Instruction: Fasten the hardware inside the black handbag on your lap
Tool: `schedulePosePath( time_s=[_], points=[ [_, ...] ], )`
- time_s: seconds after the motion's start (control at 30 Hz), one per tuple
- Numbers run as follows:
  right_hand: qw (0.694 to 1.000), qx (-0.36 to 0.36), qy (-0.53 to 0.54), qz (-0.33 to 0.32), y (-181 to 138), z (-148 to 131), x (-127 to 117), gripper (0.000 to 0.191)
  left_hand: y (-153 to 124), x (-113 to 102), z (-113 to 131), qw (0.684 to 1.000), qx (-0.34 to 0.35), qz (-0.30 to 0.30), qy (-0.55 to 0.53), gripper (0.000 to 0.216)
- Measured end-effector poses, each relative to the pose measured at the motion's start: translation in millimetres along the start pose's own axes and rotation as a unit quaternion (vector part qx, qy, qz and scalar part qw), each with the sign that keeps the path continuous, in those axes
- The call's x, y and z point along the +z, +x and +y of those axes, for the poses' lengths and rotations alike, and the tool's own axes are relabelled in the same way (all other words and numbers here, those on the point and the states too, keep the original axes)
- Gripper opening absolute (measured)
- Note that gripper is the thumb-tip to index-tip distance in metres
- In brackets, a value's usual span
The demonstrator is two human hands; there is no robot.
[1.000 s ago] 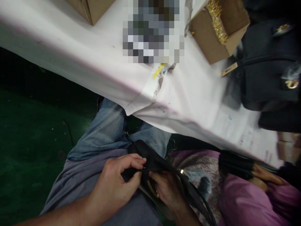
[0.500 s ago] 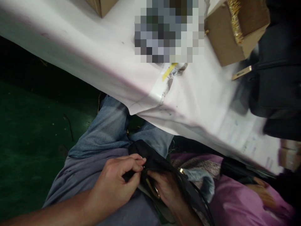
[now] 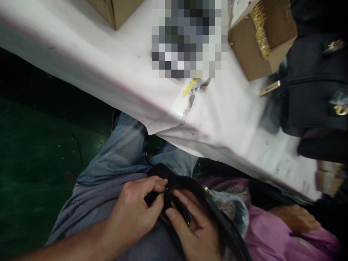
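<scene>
A black bag with gold-coloured metal parts lies across my lap. With thumb and forefinger, my left hand pinches the bag near a tiny shiny spot; the exact bit between the fingertips is too small to make out. Facing it from the right, my right hand grips the bag, its thumb and fingers on either side of a fold with a gold piece showing between them. Part of that hand is hidden by the dark material. Clear plastic wrap hangs at the bag's right side.
A white-covered table slants across in front, with a strip of yellow tape. On it are a cardboard box with gold pieces, another box and black bags. A person's hand and pink clothing are close on my right.
My right hand has turned, and its thumb now shows on the near side of the bag. My left hand keeps its pinch. The neighbouring person's hand has shifted, and the view has swung slightly.
</scene>
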State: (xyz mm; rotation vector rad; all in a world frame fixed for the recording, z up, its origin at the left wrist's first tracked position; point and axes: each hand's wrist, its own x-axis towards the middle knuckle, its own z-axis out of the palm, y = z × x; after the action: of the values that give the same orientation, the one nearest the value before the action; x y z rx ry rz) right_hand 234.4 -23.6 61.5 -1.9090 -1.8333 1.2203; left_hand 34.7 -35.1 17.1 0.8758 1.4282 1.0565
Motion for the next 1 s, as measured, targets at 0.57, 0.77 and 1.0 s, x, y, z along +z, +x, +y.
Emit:
schedulePosePath(
  time_s=[0.57, 0.77, 1.0],
  points=[
    [0.949, -0.207, -0.206, 0.123, 4, -7, 14, 0.02, -1, 1, -1, 0.999, 0.028, -0.038, 0.025, 0.031],
    [0.95, -0.186, -0.233, 0.099, 2, 3, 14, 0.027, 0, 0, 0, 0.996, 0.024, -0.062, 0.055, 0.028],
    [0.952, -0.176, -0.241, 0.064, 4, 9, 10, 0.035, 3, -2, 0, 0.993, -0.01, -0.096, 0.069, 0.026]
  ],
)
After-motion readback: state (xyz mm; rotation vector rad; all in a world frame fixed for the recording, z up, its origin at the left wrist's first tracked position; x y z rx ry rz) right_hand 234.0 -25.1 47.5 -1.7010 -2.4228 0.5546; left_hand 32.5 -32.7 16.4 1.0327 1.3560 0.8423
